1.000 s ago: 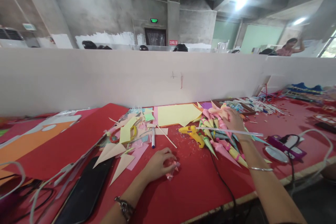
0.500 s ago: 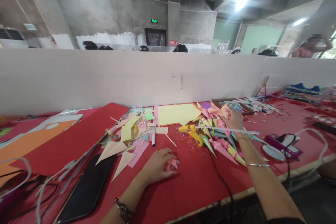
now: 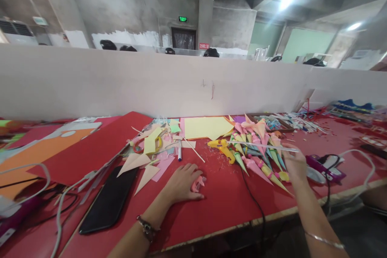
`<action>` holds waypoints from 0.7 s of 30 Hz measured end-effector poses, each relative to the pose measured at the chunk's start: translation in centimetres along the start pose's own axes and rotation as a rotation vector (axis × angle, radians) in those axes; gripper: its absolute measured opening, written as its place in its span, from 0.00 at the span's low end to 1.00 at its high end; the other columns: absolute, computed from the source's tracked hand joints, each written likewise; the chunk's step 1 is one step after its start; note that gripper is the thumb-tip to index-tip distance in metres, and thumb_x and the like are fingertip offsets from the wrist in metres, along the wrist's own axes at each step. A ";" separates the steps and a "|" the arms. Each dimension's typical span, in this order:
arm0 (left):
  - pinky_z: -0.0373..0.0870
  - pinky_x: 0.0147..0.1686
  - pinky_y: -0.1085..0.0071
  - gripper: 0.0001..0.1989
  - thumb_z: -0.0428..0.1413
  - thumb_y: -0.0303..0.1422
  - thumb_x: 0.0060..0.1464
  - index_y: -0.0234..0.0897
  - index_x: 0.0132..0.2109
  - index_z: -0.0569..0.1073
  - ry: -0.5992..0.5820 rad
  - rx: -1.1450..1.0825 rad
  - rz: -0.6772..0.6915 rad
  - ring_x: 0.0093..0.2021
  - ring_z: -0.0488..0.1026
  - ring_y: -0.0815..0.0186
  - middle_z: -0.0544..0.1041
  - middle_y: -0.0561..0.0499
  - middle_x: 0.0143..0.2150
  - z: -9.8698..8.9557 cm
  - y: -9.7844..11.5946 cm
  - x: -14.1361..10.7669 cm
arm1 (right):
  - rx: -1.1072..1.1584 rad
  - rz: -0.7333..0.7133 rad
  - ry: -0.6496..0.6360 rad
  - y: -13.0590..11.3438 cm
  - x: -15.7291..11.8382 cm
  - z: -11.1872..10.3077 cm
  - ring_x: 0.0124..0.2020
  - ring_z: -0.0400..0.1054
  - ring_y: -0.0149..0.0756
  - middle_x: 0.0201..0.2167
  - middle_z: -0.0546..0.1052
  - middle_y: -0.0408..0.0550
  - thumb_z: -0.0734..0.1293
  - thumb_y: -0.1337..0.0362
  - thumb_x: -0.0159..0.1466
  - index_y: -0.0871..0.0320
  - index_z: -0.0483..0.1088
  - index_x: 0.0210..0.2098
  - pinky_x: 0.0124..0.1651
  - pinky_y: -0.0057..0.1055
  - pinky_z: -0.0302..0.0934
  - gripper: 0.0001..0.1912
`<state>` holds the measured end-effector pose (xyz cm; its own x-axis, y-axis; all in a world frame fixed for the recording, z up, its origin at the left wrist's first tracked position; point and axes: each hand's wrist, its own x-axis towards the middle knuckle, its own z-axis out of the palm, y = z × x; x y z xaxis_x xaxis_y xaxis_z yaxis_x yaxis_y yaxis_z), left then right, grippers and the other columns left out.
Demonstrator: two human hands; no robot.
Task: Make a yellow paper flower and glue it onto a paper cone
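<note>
My left hand (image 3: pixel 184 183) rests on the red table with its fingers spread and slightly curved. A small pink crumpled-looking piece (image 3: pixel 198 184) lies in the gap between thumb and fingers. My right hand (image 3: pixel 295 163) is beside the right edge of a pile of pastel paper cones (image 3: pixel 256 163), its fingers partly hidden and blurred. Across the front of that hand runs the end of a clear glue stick (image 3: pixel 260 144), which sticks out of the back of a yellow glue gun (image 3: pixel 222 149). The gun lies against the pile's left side.
Paper scraps (image 3: pixel 155 141), a marker (image 3: pixel 179 151) and a thin stick (image 3: pixel 195 150) lie beyond my left hand. A black phone (image 3: pixel 110 201) is at the left. A purple device (image 3: pixel 328 168) with cables stands right. A white partition (image 3: pixel 151 84) rises behind the table.
My right hand has drawn back from the top of the cone pile to the pile's right edge. My left hand stays by the pink piece. The view has shifted slightly.
</note>
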<state>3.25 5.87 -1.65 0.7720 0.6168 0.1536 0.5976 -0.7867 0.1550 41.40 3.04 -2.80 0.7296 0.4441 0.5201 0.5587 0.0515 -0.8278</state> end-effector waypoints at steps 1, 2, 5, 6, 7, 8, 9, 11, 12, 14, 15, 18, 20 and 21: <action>0.59 0.42 0.64 0.32 0.54 0.54 0.35 0.42 0.47 0.66 0.003 0.039 -0.009 0.44 0.64 0.57 0.69 0.48 0.42 -0.1 0.2 0.1 | 0.010 0.021 0.021 -0.1 -1.2 -0.9 0.27 0.63 0.35 0.26 0.70 0.48 0.60 0.56 0.50 0.62 0.68 0.30 0.32 0.34 0.59 0.16; 0.59 0.41 0.64 0.33 0.54 0.56 0.34 0.41 0.45 0.67 0.006 0.078 -0.018 0.42 0.65 0.57 0.69 0.48 0.40 -0.2 0.4 0.1 | 0.019 0.033 0.049 -0.2 -2.6 -1.6 0.27 0.63 0.35 0.25 0.70 0.47 0.59 0.56 0.51 0.62 0.67 0.29 0.32 0.33 0.59 0.15; 0.57 0.40 0.62 0.32 0.51 0.58 0.34 0.37 0.40 0.70 0.024 0.174 -0.045 0.39 0.65 0.57 0.70 0.47 0.36 -0.1 0.7 0.3 | 0.080 0.021 0.140 -1.5 -7.9 -2.8 0.28 0.63 0.35 0.25 0.69 0.47 0.60 0.60 0.51 0.61 0.66 0.26 0.34 0.32 0.59 0.10; 0.57 0.41 0.61 0.31 0.50 0.58 0.35 0.37 0.37 0.70 0.034 0.198 -0.060 0.38 0.66 0.58 0.70 0.47 0.34 0.0 0.7 0.3 | 0.098 0.022 0.143 -2.1 -9.9 -2.9 0.28 0.63 0.35 0.25 0.69 0.47 0.59 0.61 0.51 0.61 0.66 0.25 0.33 0.31 0.59 0.09; 0.56 0.42 0.59 0.30 0.49 0.58 0.36 0.36 0.36 0.70 0.048 0.220 -0.083 0.37 0.66 0.58 0.70 0.46 0.33 0.1 0.7 0.3 | 0.092 0.012 0.096 -2.7 -11.9 -2.8 0.28 0.63 0.35 0.24 0.69 0.47 0.59 0.61 0.52 0.60 0.65 0.25 0.32 0.31 0.59 0.09; 0.55 0.43 0.58 0.30 0.49 0.58 0.37 0.36 0.35 0.70 0.063 0.237 -0.110 0.37 0.66 0.57 0.71 0.46 0.33 0.3 0.7 0.3 | 0.074 0.001 0.006 -3.4 -13.8 -2.6 0.27 0.64 0.35 0.24 0.70 0.47 0.59 0.61 0.53 0.60 0.66 0.25 0.31 0.30 0.59 0.09; 0.55 0.43 0.58 0.30 0.49 0.58 0.37 0.35 0.34 0.70 0.075 0.249 -0.139 0.37 0.66 0.57 0.71 0.46 0.34 0.4 0.6 0.3 | 0.070 -0.011 -0.065 -4.2 -15.4 -2.3 0.26 0.64 0.35 0.24 0.70 0.47 0.59 0.61 0.53 0.60 0.66 0.26 0.30 0.29 0.59 0.09; 0.58 0.41 0.59 0.31 0.49 0.58 0.37 0.35 0.36 0.70 0.084 0.252 -0.186 0.39 0.66 0.56 0.71 0.45 0.37 0.5 0.5 0.1 | 0.074 -0.083 -0.224 -5.8 -17.6 -1.6 0.27 0.66 0.35 0.24 0.72 0.47 0.58 0.62 0.55 0.60 0.67 0.27 0.30 0.28 0.60 0.09; 0.59 0.39 0.60 0.31 0.49 0.58 0.37 0.35 0.38 0.69 0.084 0.247 -0.203 0.40 0.66 0.55 0.70 0.44 0.38 0.6 0.5 -0.1 | 0.074 -0.132 -0.320 -6.6 -18.1 -1.1 0.28 0.67 0.34 0.25 0.72 0.47 0.57 0.63 0.57 0.60 0.67 0.28 0.31 0.27 0.60 0.09; 0.60 0.37 0.62 0.32 0.49 0.58 0.37 0.35 0.40 0.68 0.079 0.231 -0.219 0.42 0.65 0.55 0.69 0.44 0.41 0.6 0.5 -0.5 | 0.053 -0.235 -0.565 -8.2 -18.2 -0.2 0.28 0.67 0.33 0.26 0.73 0.47 0.56 0.65 0.58 0.59 0.68 0.30 0.32 0.26 0.60 0.10; 0.60 0.37 0.62 0.33 0.49 0.58 0.37 0.36 0.42 0.68 0.078 0.226 -0.224 0.43 0.65 0.55 0.69 0.44 0.42 0.5 0.5 -0.8 | 0.022 -0.279 -0.702 -9.0 -18.0 0.3 0.28 0.67 0.33 0.27 0.73 0.47 0.55 0.65 0.59 0.59 0.68 0.31 0.32 0.26 0.60 0.11; 0.60 0.39 0.62 0.33 0.51 0.57 0.37 0.37 0.45 0.67 0.060 0.232 -0.238 0.43 0.64 0.55 0.69 0.44 0.44 0.2 0.9 -1.6 | -0.074 -0.362 -1.011 -11.1 -17.1 1.8 0.29 0.66 0.32 0.30 0.72 0.46 0.54 0.67 0.59 0.57 0.68 0.35 0.34 0.28 0.61 0.12; 0.60 0.37 0.63 0.31 0.51 0.55 0.39 0.36 0.44 0.68 0.029 0.258 -0.267 0.42 0.65 0.55 0.70 0.44 0.43 -0.1 1.1 -2.1 | -0.113 -0.389 -1.063 -12.3 -17.1 2.9 0.35 0.66 0.34 0.35 0.71 0.48 0.55 0.67 0.59 0.56 0.66 0.41 0.39 0.30 0.61 0.13; 0.61 0.37 0.63 0.29 0.51 0.55 0.40 0.36 0.43 0.69 0.013 0.276 -0.285 0.42 0.65 0.55 0.70 0.44 0.41 -0.3 1.2 -2.3 | -0.113 -0.405 -1.075 -12.9 -17.4 3.4 0.39 0.65 0.36 0.39 0.70 0.48 0.56 0.67 0.59 0.55 0.65 0.44 0.42 0.31 0.60 0.14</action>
<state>2.12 3.48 -1.50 0.5651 0.8103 0.1551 0.8246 -0.5608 -0.0748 20.20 -2.27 -1.90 -0.1939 0.9486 0.2501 0.7471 0.3080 -0.5890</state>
